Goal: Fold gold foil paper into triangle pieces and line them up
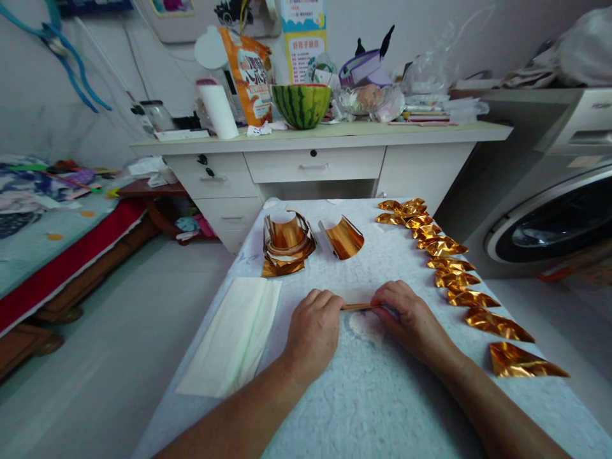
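Over the cloth-covered table (pixel 325 408), my left hand (pixel 315 328) and my right hand (pixel 406 319) pinch the two ends of a thin, narrow strip of gold foil paper (pixel 358 306). The fingers hide its ends, so I cannot tell whether it is rolled or folded. Beyond my hands, a stack of curled gold foil sheets (pixel 287 239) stands at the left, and a single curled gold foil sheet (pixel 345 239) lies beside it. Down the table's right side runs a row of folded gold foil pieces (pixel 454 278); the nearest foil piece (pixel 521 362) lies right of my right forearm.
Flat pale paper sheets (pixel 234 338) lie left of my left hand. Behind the table stands a white desk (pixel 315 164) bearing a halved watermelon (pixel 301 105), an orange pouch (pixel 251 80) and a white roll (pixel 220 109). A washing machine (pixel 530 153) is at right, a bed (pixel 62 255) at left.
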{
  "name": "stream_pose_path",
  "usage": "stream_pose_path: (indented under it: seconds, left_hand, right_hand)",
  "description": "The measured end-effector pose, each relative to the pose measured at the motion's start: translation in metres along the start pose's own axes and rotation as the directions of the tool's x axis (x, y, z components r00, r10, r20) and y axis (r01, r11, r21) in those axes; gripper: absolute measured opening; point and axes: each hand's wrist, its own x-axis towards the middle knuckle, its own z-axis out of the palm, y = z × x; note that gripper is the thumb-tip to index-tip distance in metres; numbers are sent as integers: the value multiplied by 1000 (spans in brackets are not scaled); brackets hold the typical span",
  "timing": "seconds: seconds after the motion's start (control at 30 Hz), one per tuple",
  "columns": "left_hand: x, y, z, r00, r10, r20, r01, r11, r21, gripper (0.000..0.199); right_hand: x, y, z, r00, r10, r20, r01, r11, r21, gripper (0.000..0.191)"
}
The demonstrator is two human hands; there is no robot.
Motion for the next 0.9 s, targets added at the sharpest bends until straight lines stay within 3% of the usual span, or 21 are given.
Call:
stream_pose_path:
  seconds: [0.13, 0.27, 0.43, 0.6, 0.73, 0.9]
  left_hand:
    - [0, 1, 0, 992, -25, -124, 24, 1000, -10, 21]
    - [-3, 3, 1, 976, -34, -216, 30, 999, -20, 37]
    - [-6, 8, -1, 950, 72, -304, -48, 995, 86, 39]
    - [-5, 12, -1, 963, 212, -168, -196, 974, 112, 27]
    - [-2, 10, 2, 975, 212, -64, -209, 977, 50, 14]
    - [0, 4, 4, 976, 201, 87, -205, 978, 31, 15]
  right_hand:
    - [-1, -5, -1, 994, -57, -91, 56, 998, -6, 17]
    - [-3, -9, -1, 972, -103, -212, 79, 990, -116, 17]
    - [-5, -13, 0, 958, -118, -263, 54, 970, -238, 17]
    - [-3, -19, 9, 982, -96, -163, 43, 952, -304, 14]
    - [-2, -24, 16, 997, -75, -24, 64, 947, -315, 14]
    - [-1, -25, 20, 991, -22, 135, 53, 971, -233, 20]
